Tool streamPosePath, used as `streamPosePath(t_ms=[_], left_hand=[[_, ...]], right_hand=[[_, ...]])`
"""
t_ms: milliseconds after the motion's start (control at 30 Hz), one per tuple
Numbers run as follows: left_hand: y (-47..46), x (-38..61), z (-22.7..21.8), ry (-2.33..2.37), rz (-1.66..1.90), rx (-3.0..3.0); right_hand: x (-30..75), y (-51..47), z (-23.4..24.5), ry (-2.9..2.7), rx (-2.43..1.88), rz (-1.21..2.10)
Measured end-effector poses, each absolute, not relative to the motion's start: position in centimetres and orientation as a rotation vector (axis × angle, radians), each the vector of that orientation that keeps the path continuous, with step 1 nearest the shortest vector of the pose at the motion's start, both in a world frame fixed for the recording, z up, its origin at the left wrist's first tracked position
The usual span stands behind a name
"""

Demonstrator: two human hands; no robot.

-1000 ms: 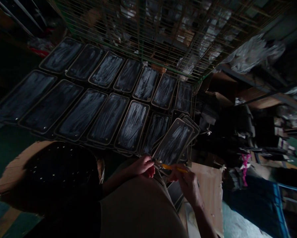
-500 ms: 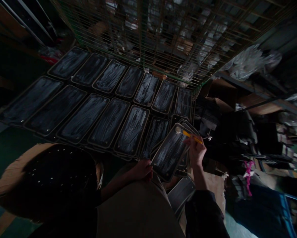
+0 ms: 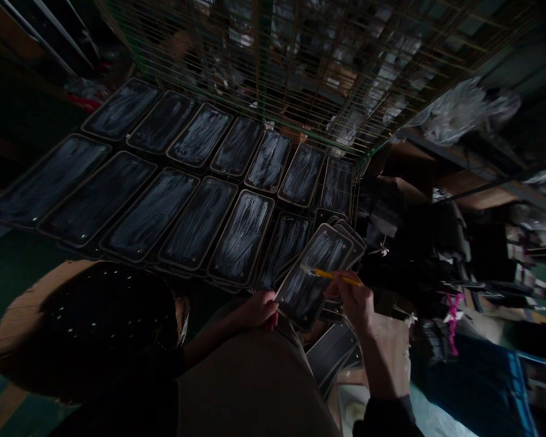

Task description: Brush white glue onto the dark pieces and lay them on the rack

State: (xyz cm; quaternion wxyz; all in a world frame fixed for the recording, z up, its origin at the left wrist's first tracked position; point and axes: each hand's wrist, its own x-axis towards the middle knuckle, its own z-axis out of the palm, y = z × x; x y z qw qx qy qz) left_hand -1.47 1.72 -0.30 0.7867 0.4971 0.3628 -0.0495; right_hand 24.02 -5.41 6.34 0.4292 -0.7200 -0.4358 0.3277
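My right hand (image 3: 355, 300) is closed around the yellow handle of a brush (image 3: 331, 275), its bristles on the face of a dark rounded rectangular panel (image 3: 307, 297). Whitish streaks cover that panel, which lies tilted over other panels at the near right. At its lower left corner my left hand (image 3: 264, 308) grips the edge with closed fingers. Similar streaked panels, such as a bright one (image 3: 243, 237) to the left, lie in two rows beyond my hands. A small container with pale contents (image 3: 354, 413) shows partly beside my right forearm.
A wire cage (image 3: 263, 73) holding clear plastic stands behind the rows. To the left is a round cardboard container (image 3: 24, 303) with a dark, white-specked inside. Dark stacked goods (image 3: 436, 243) and a blue bag (image 3: 473, 382) are on the right. More dark panels (image 3: 334, 352) lie below.
The brush in my right hand has moved down and left across the panel, from its upper end to the middle. My left hand still grips the panel's corner. The small container has come into view.
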Motion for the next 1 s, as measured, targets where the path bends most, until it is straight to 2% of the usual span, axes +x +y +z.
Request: streamPosePath(t_ms=[100,200,400,600,833,1000], left_hand=[[1.6,-1.4,-0.6,0.790,-0.105,1.091],[1.5,-1.4,-0.8,0.793,-0.103,1.112],[1.5,-1.2,-1.1,0.811,-0.094,1.067],[1.1,-1.0,-1.2,0.819,-0.081,0.978],[0.8,-0.9,-0.9,0.781,-0.053,0.909],[1.0,-0.9,-0.3,0.745,-0.076,0.915]], right_hand=[[25.6,-2.7,6.2,-0.980,-1.816,0.535],[26.8,-0.6,4.9,-1.003,-1.819,0.406],[26.5,-2.3,3.6,-1.233,-1.926,0.442],[28.1,-2.2,4.0,-1.439,-1.956,0.224],[28.4,-4.3,3.4,-1.365,-2.078,0.089],[24.5,-8.2,4.1,-1.441,-2.140,0.187]])
